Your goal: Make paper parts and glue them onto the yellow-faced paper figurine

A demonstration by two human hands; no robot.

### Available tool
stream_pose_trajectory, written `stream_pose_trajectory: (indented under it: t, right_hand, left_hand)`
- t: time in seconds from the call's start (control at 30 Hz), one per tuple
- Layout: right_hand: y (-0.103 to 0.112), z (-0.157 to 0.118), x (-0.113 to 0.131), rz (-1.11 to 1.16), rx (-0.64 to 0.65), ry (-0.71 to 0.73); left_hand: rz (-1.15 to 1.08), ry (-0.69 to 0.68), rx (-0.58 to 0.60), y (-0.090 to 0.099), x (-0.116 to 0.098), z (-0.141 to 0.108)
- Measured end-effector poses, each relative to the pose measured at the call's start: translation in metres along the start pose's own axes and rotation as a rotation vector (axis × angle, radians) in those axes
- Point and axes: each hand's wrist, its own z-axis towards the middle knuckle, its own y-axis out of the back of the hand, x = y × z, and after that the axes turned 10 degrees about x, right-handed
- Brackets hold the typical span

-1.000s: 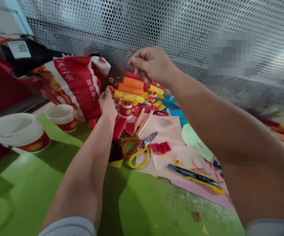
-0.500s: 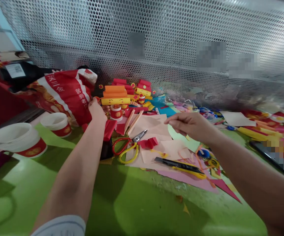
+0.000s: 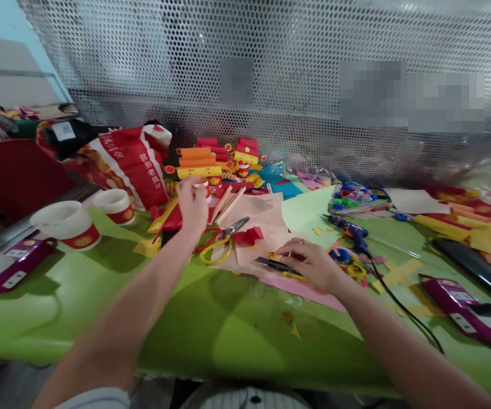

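My left hand, fingers curled in and a little blurred, is raised in front of a paper cup below an orange and yellow paper figure; what it holds, if anything, is hidden. My right hand reaches down over the black and yellow utility knife. Its thumb and fingertips are pinched at a small orange-yellow paper piece. Between the hands lie scissors with red and yellow handles, a folded red paper piece and pale paper sheets.
White-and-red paper cups and a red snack bag stand at left. A blue glue gun with a black cord lies right, near a purple box and a dark phone-like object. Perforated metal closes the back.
My left hand has drawn back rightward from the paper figure's left side. My right hand has come down to the small paper piece by the knife. The view has shifted, showing the glue gun.
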Motion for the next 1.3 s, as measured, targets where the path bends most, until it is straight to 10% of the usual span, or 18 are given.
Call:
stream_pose_trajectory:
  t: [0.27,0.47,0.7,1.03,1.3]
  right_hand:
    - [-0.021,-0.013,-0.012,0.170,-0.083,0.078]
    - [-0.029,-0.018,-0.013,0.712,-0.020,0.320]
    - [-0.030,-0.021,-0.014,0.817,0.047,0.368]
    - [-0.012,-0.012,-0.026,0.578,-0.469,-0.020]
    - [-0.014,-0.009,-0.039,0.353,-0.435,-0.068]
  left_hand:
    - [-0.024,-0.118,0.751,-0.014,-0.046,-0.091]
    - [-0.335,0.147,1.198,-0.024,-0.059,-0.128]
    - [-0.319,0.144,1.171,-0.039,-0.053,-0.138]
    - [0.370,-0.277,1.181,-0.008,-0.052,-0.121]
    - [0.430,-0.342,0.955,-0.005,-0.042,-0.109]
